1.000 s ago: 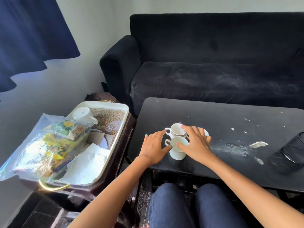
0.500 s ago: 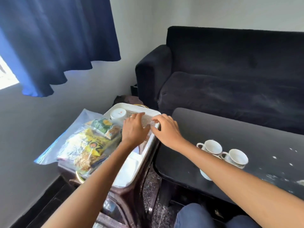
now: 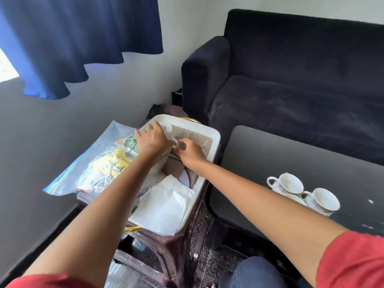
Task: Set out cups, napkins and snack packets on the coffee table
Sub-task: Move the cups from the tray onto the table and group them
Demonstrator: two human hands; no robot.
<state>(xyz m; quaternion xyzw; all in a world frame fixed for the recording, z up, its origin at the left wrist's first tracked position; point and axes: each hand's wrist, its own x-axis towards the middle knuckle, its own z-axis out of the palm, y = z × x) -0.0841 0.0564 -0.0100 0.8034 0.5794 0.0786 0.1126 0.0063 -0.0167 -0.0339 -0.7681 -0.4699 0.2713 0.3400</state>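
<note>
There is one view only, from a wide-angle camera on the person's head, so no second view shares anything with it. It looks forward and down, turned toward the person's left, over both forearms. The tray (image 3: 216, 135) sits near the middle of the frame, close below the lens. The table (image 3: 270, 163) runs off the right edge, and the sofa (image 3: 291, 80) fills the upper right. Straight lines bow toward the frame's edges.

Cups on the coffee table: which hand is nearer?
Right. The right hand is over the white tray, on the side toward the cups; the left hand is farther off, at the tray's far corner.
</note>
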